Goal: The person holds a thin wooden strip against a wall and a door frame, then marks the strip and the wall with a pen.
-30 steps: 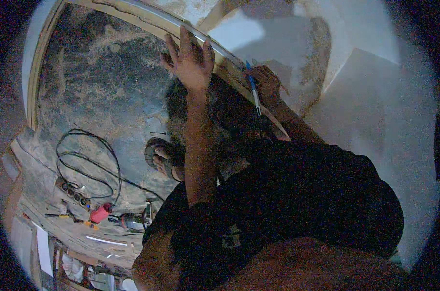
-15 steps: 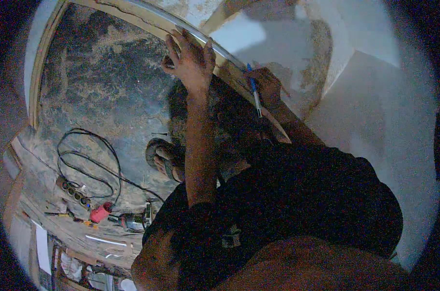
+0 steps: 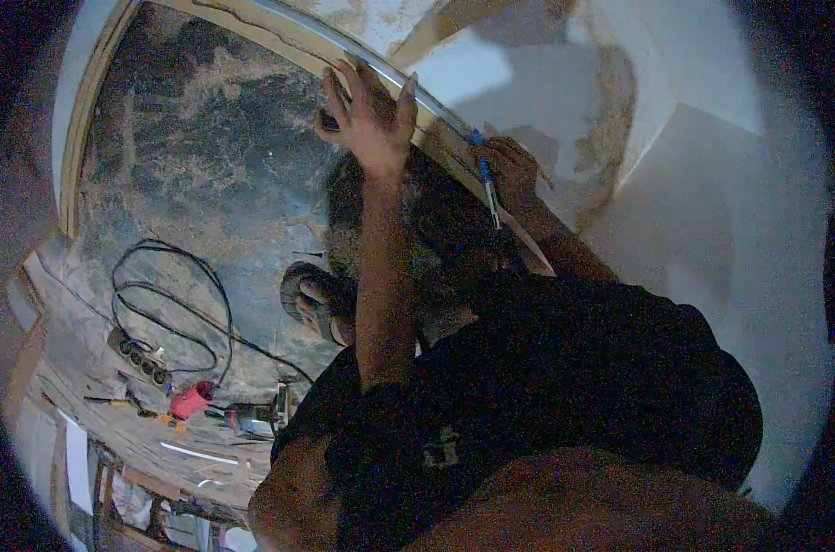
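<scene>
My left hand (image 3: pixel 371 120) is raised at a pale wooden board edge (image 3: pixel 289 41), its fingers spread and the fingertips near or on a thin shiny metal strip (image 3: pixel 339 40) running along it. Nothing shows in its grasp. Farther right along the same edge, my right hand (image 3: pixel 514 170) is closed on a blue and white pen (image 3: pixel 487 184). The fingers cover part of the pen, and its blue upper end lies close to the strip. Deep shadow hides the board edge below this hand.
A stained dark floor (image 3: pixel 206 166) spreads to the left. On it lie a looped black cable (image 3: pixel 224 285), a power strip (image 3: pixel 142 362), a red connector (image 3: pixel 192 400) and a power tool (image 3: pixel 252 417). My sandalled foot (image 3: pixel 312 294) shows below my left forearm. A patchy plastered surface (image 3: pixel 555 83) lies beyond the strip.
My right hand and the pen have shifted slightly down, with the fingers now across the pen's blue part. My left hand's thumb side has spread a little wider. The whole view has moved slightly.
</scene>
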{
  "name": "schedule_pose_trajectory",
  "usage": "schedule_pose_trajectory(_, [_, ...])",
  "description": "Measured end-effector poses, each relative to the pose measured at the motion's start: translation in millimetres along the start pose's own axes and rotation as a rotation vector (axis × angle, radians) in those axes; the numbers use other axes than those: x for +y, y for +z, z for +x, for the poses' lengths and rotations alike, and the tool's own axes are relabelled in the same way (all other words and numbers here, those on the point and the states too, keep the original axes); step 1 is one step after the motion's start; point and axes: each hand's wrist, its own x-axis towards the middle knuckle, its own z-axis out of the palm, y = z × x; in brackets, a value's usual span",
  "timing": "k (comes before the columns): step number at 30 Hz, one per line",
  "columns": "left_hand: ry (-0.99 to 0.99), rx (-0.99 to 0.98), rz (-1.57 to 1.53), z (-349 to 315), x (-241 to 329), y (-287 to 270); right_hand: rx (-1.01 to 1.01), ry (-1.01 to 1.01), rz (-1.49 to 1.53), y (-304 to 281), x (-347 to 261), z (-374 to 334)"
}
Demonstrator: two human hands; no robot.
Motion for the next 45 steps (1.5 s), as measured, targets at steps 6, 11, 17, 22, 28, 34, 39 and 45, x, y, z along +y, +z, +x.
schedule_pose_trajectory(6, [-0.103, 0.046, -0.104, -6.3, 8.4, 5.3, -0.008, 0.182, 0.128, 5.5, -2.6, -8.8])
schedule_pose_trajectory(11, [-0.164, 0.077, -0.079, -8.8, 24.6, 20.3, -0.02, 0.183, 0.062, -2.7, -9.8, -1.2])
schedule_pose_trajectory(17, [-0.222, 0.152, -0.122, -9.9, 26.8, 31.3, -0.131, 0.099, -0.084, 2.6, 9.2, -13.4])
schedule_pose_trajectory(22, [-0.222, 0.19, -0.224, -6.6, 31.7, 22.9, -0.066, 0.693, 0.466, 22.7, -5.1, -23.8])
schedule_pose_trajectory(28, [-0.17, 0.128, -0.151, -5.5, 33.2, 26.8, -0.06, 0.183, 0.117, 4.5, -3.5, -13.8])
schedule_pose_trajectory(34, [-0.103, 0.138, -0.117, -15.4, 18.0, 26.3, -0.203, 0.514, 0.178, 7.4, -17.2, -8.6])
schedule_pose_trajectory(39, [-0.128, 0.081, -0.14, -16.7, 17.8, 30.3, -0.088, 0.272, 0.145, 1.8, -6.4, -9.4])
schedule_pose_trajectory(45, [-0.128, 0.069, -0.145, -14.0, 27.0, 33.2, -0.123, 0.479, 0.176, 6.7, 16.1, -29.5])
